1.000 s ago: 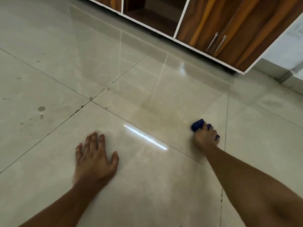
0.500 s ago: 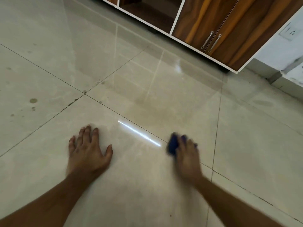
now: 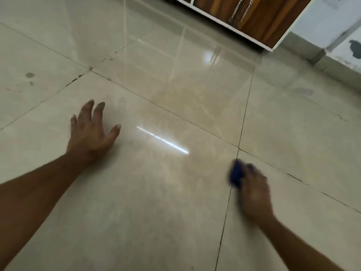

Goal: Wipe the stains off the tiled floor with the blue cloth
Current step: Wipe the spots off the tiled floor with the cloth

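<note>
My right hand (image 3: 254, 194) is blurred with motion and presses a bunched blue cloth (image 3: 236, 175) onto the glossy beige tiled floor (image 3: 160, 202), right on a grout line near a tile corner. Most of the cloth is hidden under the fingers. My left hand (image 3: 91, 132) lies flat on the tile to the left, fingers spread, holding nothing. Small dark stains (image 3: 29, 75) mark the tile at the far left, well away from the cloth. Dark specks (image 3: 78, 76) sit along the grout line near them.
A wooden cabinet (image 3: 252, 18) with white trim and metal handles stands at the top right. A white wall with a low skirting (image 3: 332, 61) runs along the right. A bright streak of reflected light (image 3: 162, 140) lies between my hands.
My right hand has swept the cloth from the far tile toward me, then rightward onto the grout corner. The view has shifted. My left hand stays planted on the floor.
</note>
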